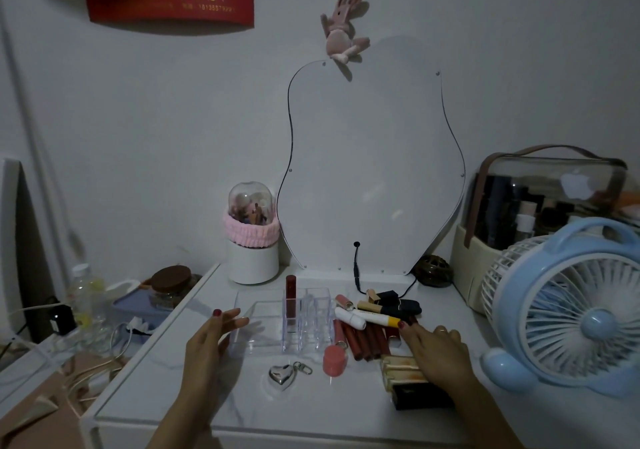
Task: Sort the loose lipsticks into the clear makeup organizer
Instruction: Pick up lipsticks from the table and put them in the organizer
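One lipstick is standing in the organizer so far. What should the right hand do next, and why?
Probably curl the right hand round one of the dark red lipsticks under its fingertips and lift it. Its fingers are straight, holding nothing; the clear organizer has one dark red lipstick upright and other slots empty, and the left hand rests at its side.

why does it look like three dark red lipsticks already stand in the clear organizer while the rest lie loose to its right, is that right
Not quite. The head view shows only one dark red lipstick standing in the clear plastic makeup organizer, in a back left slot; the other slots look empty. The rest does hold: the loose lipsticks lie in a heap to its right.
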